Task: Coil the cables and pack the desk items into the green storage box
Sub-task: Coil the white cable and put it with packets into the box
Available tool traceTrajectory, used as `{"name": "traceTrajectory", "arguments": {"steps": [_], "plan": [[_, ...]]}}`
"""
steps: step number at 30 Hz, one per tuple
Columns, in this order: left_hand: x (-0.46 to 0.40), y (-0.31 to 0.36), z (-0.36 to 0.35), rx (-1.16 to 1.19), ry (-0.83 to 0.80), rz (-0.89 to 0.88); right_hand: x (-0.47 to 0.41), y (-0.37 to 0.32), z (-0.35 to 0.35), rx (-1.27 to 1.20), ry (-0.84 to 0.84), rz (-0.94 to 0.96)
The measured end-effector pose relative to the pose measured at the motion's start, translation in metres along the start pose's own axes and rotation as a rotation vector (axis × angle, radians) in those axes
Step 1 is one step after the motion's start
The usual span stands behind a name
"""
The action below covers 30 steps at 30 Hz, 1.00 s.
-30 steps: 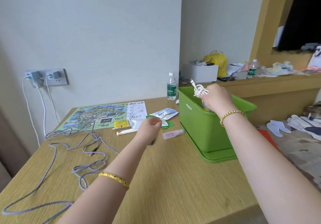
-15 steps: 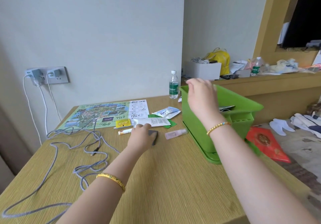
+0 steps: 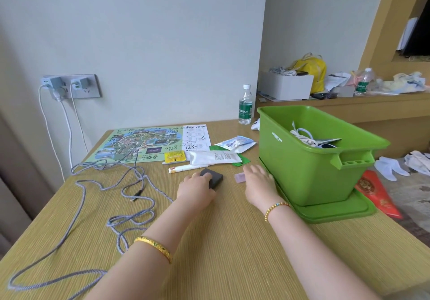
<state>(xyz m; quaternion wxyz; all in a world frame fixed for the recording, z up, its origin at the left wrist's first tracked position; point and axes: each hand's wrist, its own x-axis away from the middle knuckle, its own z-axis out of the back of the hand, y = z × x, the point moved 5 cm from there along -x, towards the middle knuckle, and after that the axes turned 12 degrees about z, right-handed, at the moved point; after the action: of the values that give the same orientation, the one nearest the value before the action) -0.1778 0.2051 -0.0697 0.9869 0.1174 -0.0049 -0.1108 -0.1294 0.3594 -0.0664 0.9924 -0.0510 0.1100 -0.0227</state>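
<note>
Two hands (image 3: 197,189) (image 3: 259,183), one green box (image 3: 302,160), perhaps two grey cables (image 3: 111,183).

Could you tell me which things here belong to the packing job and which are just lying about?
Belonging to the job:
green storage box
grey braided cable
black block
white tube
pink bottle

Just lying about:
yellow bag
white box
red packet

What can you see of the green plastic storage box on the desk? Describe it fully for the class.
The green plastic storage box is a deep, open-topped tub with tapering walls, a flared rim, a slotted handle at one end and small white lettering on its side. It stands upright on a flat green plastic lid at the wooden desk's right side. Coiled white cables and packets lie inside. Neither hand touches it.
</note>
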Motion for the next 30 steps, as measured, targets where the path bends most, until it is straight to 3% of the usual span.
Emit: {"name": "traceTrajectory", "arguments": {"steps": [4,9,11,14,16,21,24,30], "plan": [[0.001,-0.004,0.000,0.074,-0.011,0.022,-0.004,-0.001,-0.001,0.133,0.031,0.000],[0.003,-0.005,0.001,0.078,0.030,0.059,-0.002,-0.007,-0.003,0.072,0.021,0.033],[0.005,-0.005,0.005,0.204,0.049,0.060,0.000,-0.010,-0.002,0.030,-0.023,0.068],[0.008,-0.002,0.016,0.653,-0.014,0.126,0.003,-0.012,0.012,-0.202,-0.020,0.024],[0.010,0.008,0.029,0.948,-0.039,0.166,0.004,-0.014,0.035,-0.371,0.105,-0.009],[0.015,0.065,0.081,1.186,0.033,0.063,0.017,-0.012,0.131,-0.342,0.554,0.057],[0.016,0.107,0.106,1.186,0.058,-0.029,0.026,0.016,0.181,-0.275,0.649,0.017],[0.026,0.192,0.117,0.768,0.112,-0.322,0.042,0.098,0.210,-0.073,0.348,-0.223]]}}
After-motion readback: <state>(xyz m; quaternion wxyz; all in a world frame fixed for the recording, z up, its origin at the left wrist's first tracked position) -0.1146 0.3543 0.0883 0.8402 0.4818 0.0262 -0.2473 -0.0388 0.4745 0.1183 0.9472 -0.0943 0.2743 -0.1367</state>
